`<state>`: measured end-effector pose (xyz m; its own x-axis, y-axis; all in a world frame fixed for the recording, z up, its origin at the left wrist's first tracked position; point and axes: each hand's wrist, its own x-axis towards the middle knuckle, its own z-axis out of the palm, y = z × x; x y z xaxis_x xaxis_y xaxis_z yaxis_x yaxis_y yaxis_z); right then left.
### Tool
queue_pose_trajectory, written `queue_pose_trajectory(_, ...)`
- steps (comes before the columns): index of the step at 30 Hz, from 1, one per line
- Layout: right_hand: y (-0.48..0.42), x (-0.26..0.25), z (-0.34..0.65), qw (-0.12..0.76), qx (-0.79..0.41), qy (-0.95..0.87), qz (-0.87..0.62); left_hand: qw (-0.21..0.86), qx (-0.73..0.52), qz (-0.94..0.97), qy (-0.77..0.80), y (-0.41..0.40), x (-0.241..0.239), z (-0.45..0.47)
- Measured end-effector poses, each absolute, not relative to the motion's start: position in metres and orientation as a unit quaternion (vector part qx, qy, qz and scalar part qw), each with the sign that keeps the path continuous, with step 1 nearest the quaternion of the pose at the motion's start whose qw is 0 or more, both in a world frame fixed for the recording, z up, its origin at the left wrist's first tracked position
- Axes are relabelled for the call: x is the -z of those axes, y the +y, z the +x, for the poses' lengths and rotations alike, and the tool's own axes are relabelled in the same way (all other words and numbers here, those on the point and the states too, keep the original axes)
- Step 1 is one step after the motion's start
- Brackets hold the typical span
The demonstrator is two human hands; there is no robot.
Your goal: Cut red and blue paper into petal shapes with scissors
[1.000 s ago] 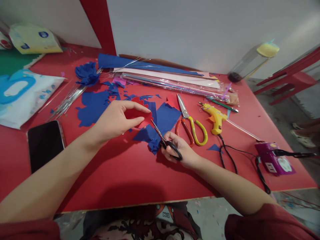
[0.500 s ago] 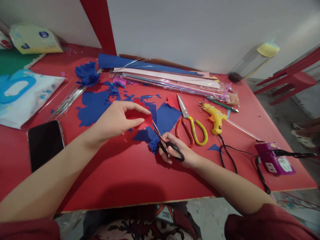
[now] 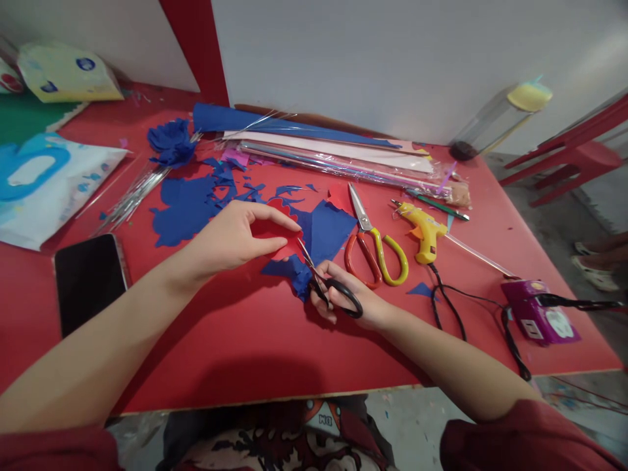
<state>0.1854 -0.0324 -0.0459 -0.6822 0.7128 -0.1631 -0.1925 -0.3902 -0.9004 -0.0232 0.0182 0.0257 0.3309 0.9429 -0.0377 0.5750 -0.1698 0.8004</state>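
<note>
Between the thumb and fingers of my left hand point(image 3: 230, 239) is a piece of red paper point(image 3: 282, 214) with a scalloped edge. My right hand point(image 3: 350, 297) grips small black-handled scissors point(image 3: 318, 278), fingers through the loops. Their blades point up and left, with the tips at the paper's right edge. Under and behind the hands lie blue paper pieces point(image 3: 328, 229), and a crumpled blue scrap point(image 3: 300, 275) is just left of the scissors. Larger scissors point(image 3: 366, 222) with one red and one yellow handle rest to the right of my right hand.
A yellow glue gun point(image 3: 422, 232) lies at the right, its cord near a purple box point(image 3: 537, 314). At the left are a phone point(image 3: 91, 278), metal wires point(image 3: 135, 199), a blue paper flower point(image 3: 171, 144) and a wipes pack point(image 3: 63, 176). Wrapped sticks point(image 3: 343, 170) lie at the back.
The red paper has turned in my left hand, so more of its scalloped edge shows. My left hand has shifted slightly right and down; the right hand has barely moved.
</note>
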Motion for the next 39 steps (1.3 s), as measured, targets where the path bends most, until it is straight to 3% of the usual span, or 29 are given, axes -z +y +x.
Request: queue_pose_trajectory(39, -0.0318, 0.0499, 0.1844, 0.307, -0.785, -0.46, -0.279, 0.395, -0.278, 0.704, 0.52, 0.0176, -0.0208, -0.0202)
